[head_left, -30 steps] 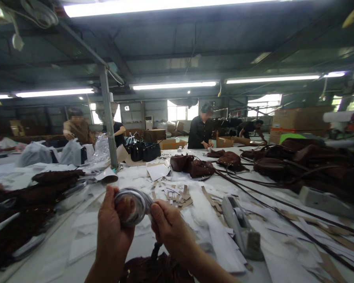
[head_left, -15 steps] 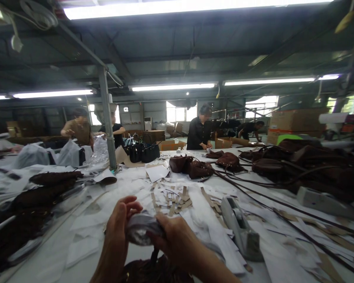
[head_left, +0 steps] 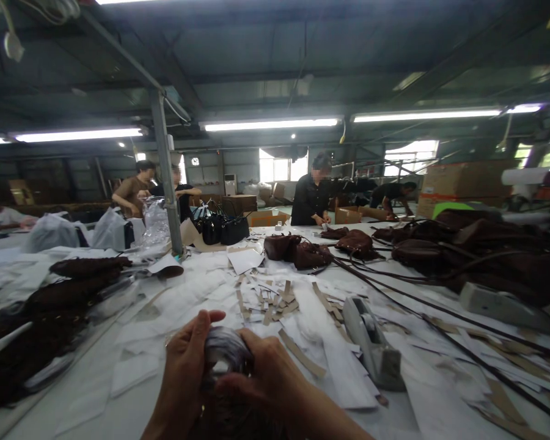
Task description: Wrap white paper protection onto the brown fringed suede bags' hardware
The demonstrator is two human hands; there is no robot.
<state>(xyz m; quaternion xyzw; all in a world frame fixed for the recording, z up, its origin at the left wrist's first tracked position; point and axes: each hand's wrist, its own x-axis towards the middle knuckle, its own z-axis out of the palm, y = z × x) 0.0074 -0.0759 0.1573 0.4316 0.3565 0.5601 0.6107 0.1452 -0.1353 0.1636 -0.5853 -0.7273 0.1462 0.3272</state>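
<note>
A rounded grey bundle [head_left: 228,345] with a shiny, film-like wrapping is held in front of me at the lower middle; its exact kind does not show. My left hand [head_left: 186,357] grips it from the left, fingers closed against its side. From the right, my right hand [head_left: 268,370] wraps round it with the thumb across the near side. Just under both hands is a dark brown, bag-like item [head_left: 231,418], partly hidden by them. A grey tape dispenser [head_left: 373,348] stands right of my right hand.
Loose brown paper strips [head_left: 277,302] and white sheets cover the table ahead. Dark brown bags [head_left: 467,244] with long straps are heaped on the right, and dark furry-looking items [head_left: 59,311] lie left. A metal post [head_left: 165,177] rises at left. A co-worker [head_left: 312,194] stands across the table.
The grey bundle has turned in my hands, showing a rounder side, and my left fingers have closed in on it. The dark strap under it no longer shows. A brown strip now shows beside my right hand.
</note>
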